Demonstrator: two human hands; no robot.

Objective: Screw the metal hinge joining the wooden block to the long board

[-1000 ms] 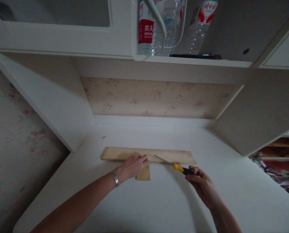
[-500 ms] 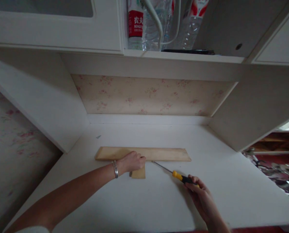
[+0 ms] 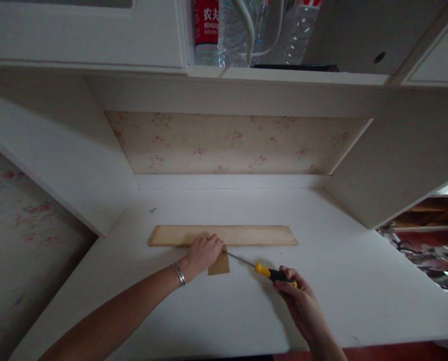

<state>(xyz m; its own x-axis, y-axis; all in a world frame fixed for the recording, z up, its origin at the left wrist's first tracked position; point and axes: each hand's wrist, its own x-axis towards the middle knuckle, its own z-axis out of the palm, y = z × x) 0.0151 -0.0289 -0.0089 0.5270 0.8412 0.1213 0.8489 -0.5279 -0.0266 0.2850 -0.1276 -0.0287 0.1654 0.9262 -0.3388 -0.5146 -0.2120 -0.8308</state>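
Right hand gripping screwdriver, shaft pointing left-away, tip seemingly at small block

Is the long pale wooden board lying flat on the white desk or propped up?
Flat: the long pale wooden board lies with its broad face up on the white desk, the left hand resting on it.

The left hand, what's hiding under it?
The left hand rests on a long pale wooden board and a small tan wooden piece. Where they join is covered.
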